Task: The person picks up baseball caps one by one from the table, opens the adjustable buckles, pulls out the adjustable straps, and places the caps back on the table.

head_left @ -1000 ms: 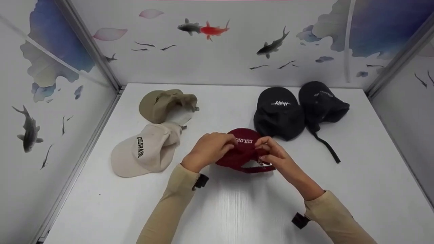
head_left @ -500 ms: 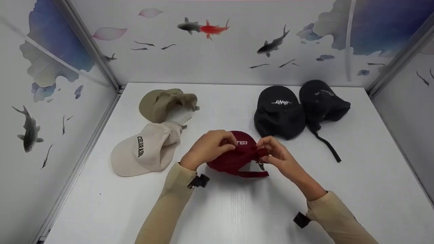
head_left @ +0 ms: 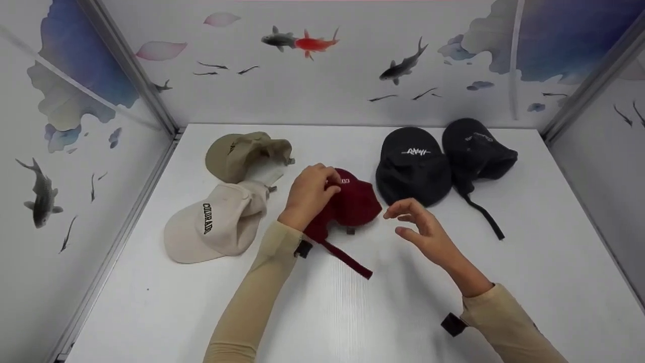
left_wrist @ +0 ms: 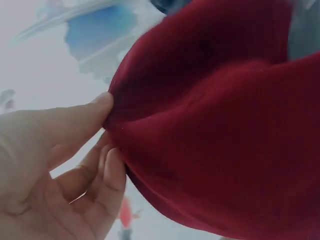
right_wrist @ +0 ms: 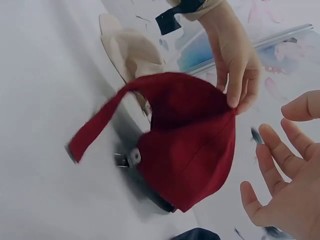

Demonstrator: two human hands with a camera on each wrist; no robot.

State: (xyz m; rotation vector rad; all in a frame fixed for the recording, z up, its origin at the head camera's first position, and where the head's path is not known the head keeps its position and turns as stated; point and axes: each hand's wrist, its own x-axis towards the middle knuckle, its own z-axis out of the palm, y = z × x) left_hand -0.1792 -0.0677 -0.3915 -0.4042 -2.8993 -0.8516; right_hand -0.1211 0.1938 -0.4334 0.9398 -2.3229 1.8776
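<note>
A dark red baseball cap point(head_left: 357, 204) with white lettering is at the middle of the table, tilted. My left hand point(head_left: 308, 195) pinches a fold of its crown between thumb and fingers, as the left wrist view shows close up with the red fabric point(left_wrist: 215, 135). From its back opening the loose strap point(head_left: 347, 259) dangles toward me. A metal buckle point(right_wrist: 129, 158) shows at the other side of that opening in the right wrist view. To the right of the cap, my right hand point(head_left: 422, 229) is apart from it, fingers spread and slightly bent, holding nothing.
On the left lie a cream cap point(head_left: 219, 224) and, behind it, a khaki cap point(head_left: 242, 154). At the back right are two black caps point(head_left: 414, 169), side by side, one with a trailing strap point(head_left: 486, 217). White panels with painted fish enclose the table point(head_left: 151, 312).
The right hand has let go of the red cap's back. The left hand has moved the cap away from me and turned it, and its strap now hangs toward the front.
</note>
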